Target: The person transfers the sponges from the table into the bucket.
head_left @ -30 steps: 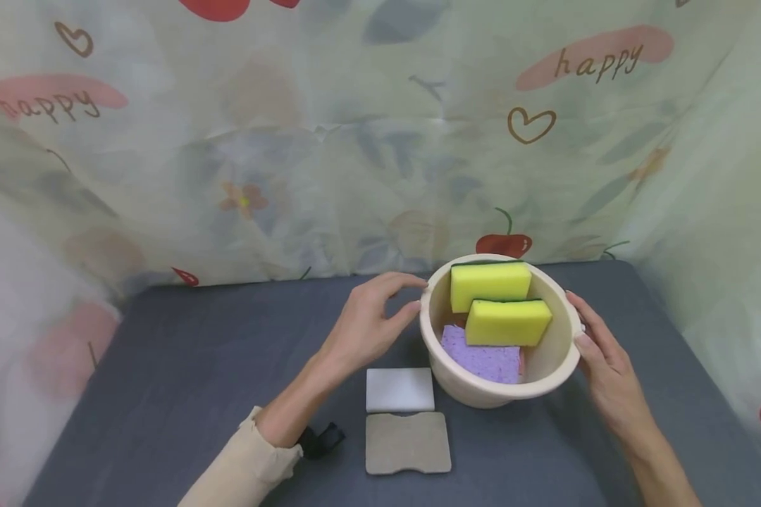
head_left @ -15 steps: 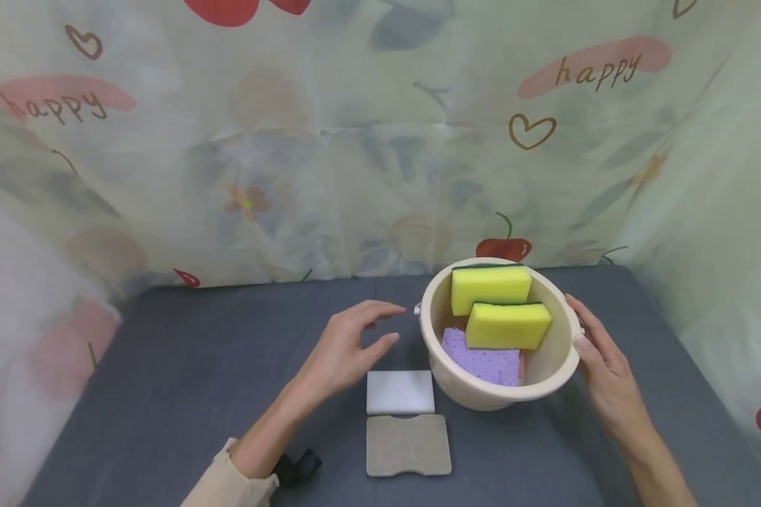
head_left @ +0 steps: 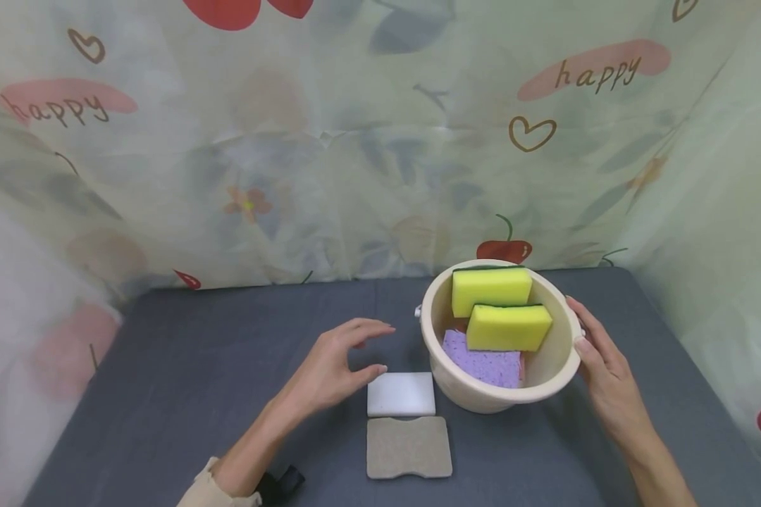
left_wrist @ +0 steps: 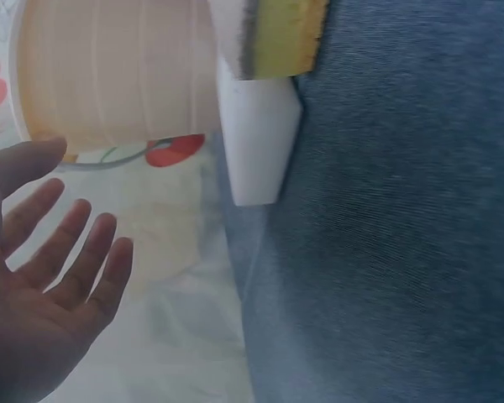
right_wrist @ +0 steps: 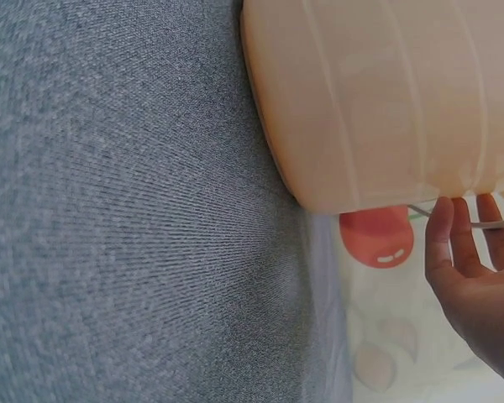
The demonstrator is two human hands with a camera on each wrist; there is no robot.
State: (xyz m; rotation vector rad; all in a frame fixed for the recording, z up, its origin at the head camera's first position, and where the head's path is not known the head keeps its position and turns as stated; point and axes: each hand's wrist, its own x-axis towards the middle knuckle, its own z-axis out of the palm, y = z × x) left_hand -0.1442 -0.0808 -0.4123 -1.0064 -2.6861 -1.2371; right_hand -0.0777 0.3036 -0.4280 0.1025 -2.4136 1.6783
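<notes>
A cream plastic bucket (head_left: pixel 548 370) stands on the grey table and holds two yellow sponges (head_left: pixel 491 289) (head_left: pixel 509 327) and a purple one (head_left: pixel 482 359). My right hand (head_left: pixel 576 322) rests straight fingers (right_wrist: pixel 466 243) against the bucket's (right_wrist: pixel 386 101) right rim. My left hand (head_left: pixel 380 348) hovers with spread, relaxed fingers just left of a white sponge (head_left: pixel 401 394) and holds nothing. The left wrist view shows its bare palm (left_wrist: pixel 42 311) near the bucket (left_wrist: pixel 118 75) and the white sponge (left_wrist: pixel 256 143). A grey-beige scouring pad (head_left: pixel 409 448) lies in front of the white sponge.
The table (head_left: pixel 196 366) is covered in dark grey cloth. A pale curtain (head_left: pixel 355 141) printed with hearts and "happy" closes off the back and both sides. A black strap (head_left: pixel 282 482) shows at my left wrist.
My left hand has drawn back from the bucket's left rim, down and to the left, to beside the white sponge. The right hand and bucket have stayed put.
</notes>
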